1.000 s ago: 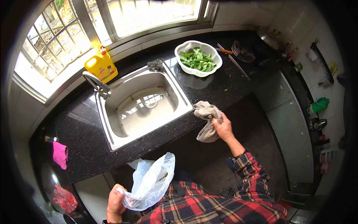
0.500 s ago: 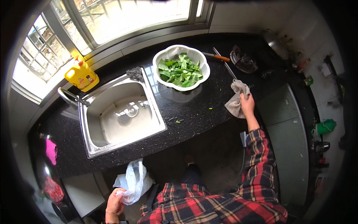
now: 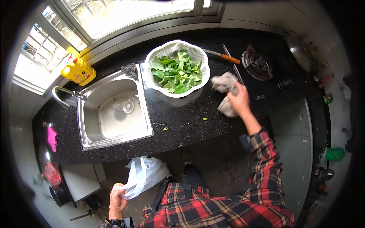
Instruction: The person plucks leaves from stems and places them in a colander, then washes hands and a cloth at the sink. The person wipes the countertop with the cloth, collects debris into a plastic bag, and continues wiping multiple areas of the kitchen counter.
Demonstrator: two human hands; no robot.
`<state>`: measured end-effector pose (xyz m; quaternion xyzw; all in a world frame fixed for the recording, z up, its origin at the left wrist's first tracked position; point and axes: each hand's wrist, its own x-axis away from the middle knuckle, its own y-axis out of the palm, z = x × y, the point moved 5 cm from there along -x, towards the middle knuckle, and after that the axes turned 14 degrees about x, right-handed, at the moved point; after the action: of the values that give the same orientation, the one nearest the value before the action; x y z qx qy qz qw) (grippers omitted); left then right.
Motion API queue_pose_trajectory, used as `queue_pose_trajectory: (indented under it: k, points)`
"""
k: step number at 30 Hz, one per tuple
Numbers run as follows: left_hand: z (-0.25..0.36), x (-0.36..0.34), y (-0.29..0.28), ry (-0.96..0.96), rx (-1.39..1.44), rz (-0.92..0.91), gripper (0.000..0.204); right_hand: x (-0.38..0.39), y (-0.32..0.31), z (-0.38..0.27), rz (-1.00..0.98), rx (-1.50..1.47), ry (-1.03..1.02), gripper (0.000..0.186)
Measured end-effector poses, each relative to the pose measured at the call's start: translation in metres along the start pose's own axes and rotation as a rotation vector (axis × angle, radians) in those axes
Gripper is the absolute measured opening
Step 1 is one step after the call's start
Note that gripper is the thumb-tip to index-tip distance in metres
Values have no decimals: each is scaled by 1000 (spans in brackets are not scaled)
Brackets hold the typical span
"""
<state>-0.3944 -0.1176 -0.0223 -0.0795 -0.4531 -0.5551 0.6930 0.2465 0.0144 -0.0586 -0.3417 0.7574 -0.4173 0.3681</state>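
Gripping a crumpled grey rag (image 3: 225, 91), the right hand (image 3: 240, 100) is pressing it onto the black counter (image 3: 182, 121), fingers curled over the cloth so that the rag's middle is lying hidden under the palm and only its two ends are showing, one above the hand and one below it. How tightly the fingertips are closing cannot be made out, since they are buried in the folds. Down by the person's side, the left hand (image 3: 117, 199) is pinching the neck of a pale plastic bag (image 3: 144, 174), which is hanging off the counter's front edge, well apart from the rag; the wrist is being cut off by the frame's lower edge. Just left of the rag a white colander (image 3: 152, 81) of green leaves (image 3: 175, 72) is sitting on the counter, close to the cloth but whether touching is hard to tell. Behind the rag a knife (image 3: 222, 55) with an orange handle is lying at the colander's far side, and a gas burner (image 3: 257, 64) is sitting to the rag's right. Small leaf scraps (image 3: 204, 119) are lying on the counter in front of the colander, left of the rag. Left of the colander a steel sink (image 3: 114, 112) is sitting in the counter, with a dark scourer (image 3: 130, 70) at its back corner, a tap (image 3: 62, 92) at its left, and a yellow bottle (image 3: 78, 71) behind it by the window.
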Motion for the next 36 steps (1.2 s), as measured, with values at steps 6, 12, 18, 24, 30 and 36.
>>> queue_pose_trajectory:
  k: [6,12,18,24,30,36]
  points:
    - [-34,0,11,0,17,27,18,-26,44,12,-117,328,72,57]
    - [-53,-8,22,-29,3,60,10,56,39,-68,-160,206,-227,64]
    - [-56,-14,20,-100,60,46,14,112,65,-179,-154,10,-446,66]
    - [-52,-16,21,-77,73,-11,22,117,46,-187,-49,-106,-393,70]
    - [-55,-24,11,-87,116,14,26,109,-4,-85,-20,163,-69,62]
    - [-61,-31,3,-77,144,-1,31,154,35,-129,-49,314,-124,63]
